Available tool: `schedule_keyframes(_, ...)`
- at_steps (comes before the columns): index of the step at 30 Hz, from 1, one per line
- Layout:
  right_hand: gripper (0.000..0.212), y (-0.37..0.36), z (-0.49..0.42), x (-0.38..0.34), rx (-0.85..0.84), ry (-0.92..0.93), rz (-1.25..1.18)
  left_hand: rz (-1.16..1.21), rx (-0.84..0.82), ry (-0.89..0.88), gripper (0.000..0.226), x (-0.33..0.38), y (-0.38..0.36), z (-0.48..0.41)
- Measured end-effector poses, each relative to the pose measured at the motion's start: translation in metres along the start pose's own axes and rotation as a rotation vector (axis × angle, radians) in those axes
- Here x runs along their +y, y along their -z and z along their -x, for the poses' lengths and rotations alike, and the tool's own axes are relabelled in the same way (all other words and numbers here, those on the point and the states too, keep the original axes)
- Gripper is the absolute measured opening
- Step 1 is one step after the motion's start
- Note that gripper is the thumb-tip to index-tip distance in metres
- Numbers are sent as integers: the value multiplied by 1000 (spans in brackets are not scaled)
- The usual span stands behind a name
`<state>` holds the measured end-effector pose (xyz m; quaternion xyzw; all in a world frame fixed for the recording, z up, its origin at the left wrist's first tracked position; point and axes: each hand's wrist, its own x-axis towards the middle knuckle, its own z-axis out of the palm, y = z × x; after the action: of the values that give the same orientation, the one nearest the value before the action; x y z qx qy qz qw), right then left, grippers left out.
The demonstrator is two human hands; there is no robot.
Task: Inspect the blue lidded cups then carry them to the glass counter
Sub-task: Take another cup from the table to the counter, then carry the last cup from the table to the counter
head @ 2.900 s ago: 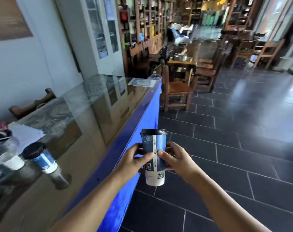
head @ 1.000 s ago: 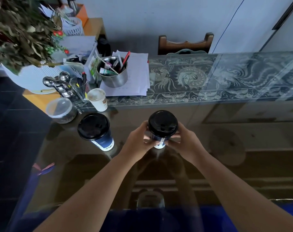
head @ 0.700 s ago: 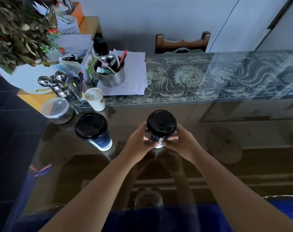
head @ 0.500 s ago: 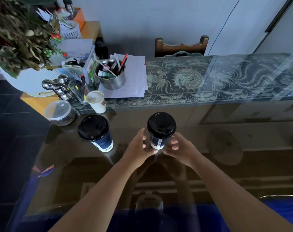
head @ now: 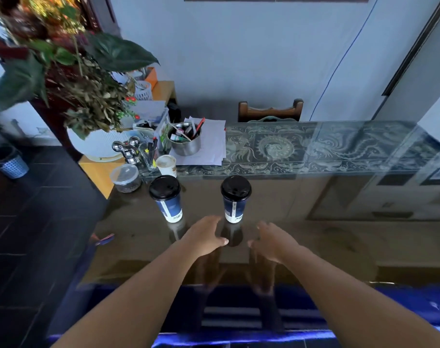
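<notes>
- Two blue lidded cups stand upright on the glass counter (head: 314,237), in the middle of the frame: the left cup (head: 166,198) and the right cup (head: 235,198), apart from each other.
- The left hand (head: 205,237) and the right hand (head: 273,241) are just below the right cup, not touching it; the fingers are relaxed and hold nothing.
- A steel pot with pens (head: 185,141) stands above the cups.

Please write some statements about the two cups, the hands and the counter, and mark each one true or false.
1. The left cup and the right cup stand upright on the glass counter. True.
2. Both cups have black lids. True.
3. The right hand grips the right cup. False: it and the left hand are open and hold nothing.
4. The metal pot with pens stands between the cups. False: it stands behind them, on papers.
</notes>
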<state>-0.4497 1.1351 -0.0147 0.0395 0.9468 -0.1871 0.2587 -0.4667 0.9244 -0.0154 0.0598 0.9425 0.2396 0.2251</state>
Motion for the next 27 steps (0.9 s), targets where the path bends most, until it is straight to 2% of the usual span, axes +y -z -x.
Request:
schedule_keyframes(3, 70, 4, 17, 7, -11, 34, 8, -19, 3, 7, 78, 5, -2, 24)
schedule_keyframes(7, 61, 3, 31, 2, 12, 102, 30, 76, 65, 54, 69, 2, 1, 61)
schedule_keyframes(13, 61, -8, 50, -50, -42, 280, 112, 32, 179, 162, 66, -34, 17, 122)
schedule_keyframes(23, 62, -89, 97, -267, -193, 648, 333, 196, 337, 493, 51, -187, 55, 273)
schedule_keyframes(27, 47, -139, 112, -365, -240, 781, 401, 248, 402, 605, 57, -263, 71, 336)
